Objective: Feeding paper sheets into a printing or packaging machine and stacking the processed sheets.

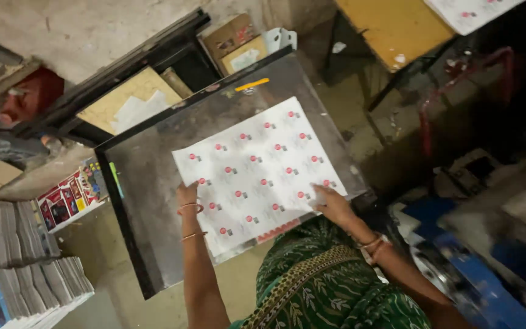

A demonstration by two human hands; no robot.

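**Both hands on the printed sheet at the plate's near edge**

Green patterned cloth [330, 286] filled the bottom of the view, nearest the lens, and above it both arms reached onto a large dark grey metal plate [147, 183]. On that plate lay a white paper sheet printed with rows of small red-and-grey marks [257, 170], set askew toward the plate's near right corner, its lower edge close to the near edge.

The left hand [187, 196] pressed on the sheet's left edge, fingers flat and fairly narrow. The right hand [331, 204] held down the near right corner, fingers spread; neither looked closed around anything.

Done well, I'd judge, this step wanted even, flat pressure from both palms so the thin paper slid without creasing, with its edges kept square to the plate's border.

A short yellow strip [252, 84] sat at the plate's far edge. Grey stacked paper bundles [25, 262] stood by the left, a yellow-topped table [391, 27] beyond the far right corner, a blue machine part [482, 286] lower right, and a rough concrete floor [92, 231] below.
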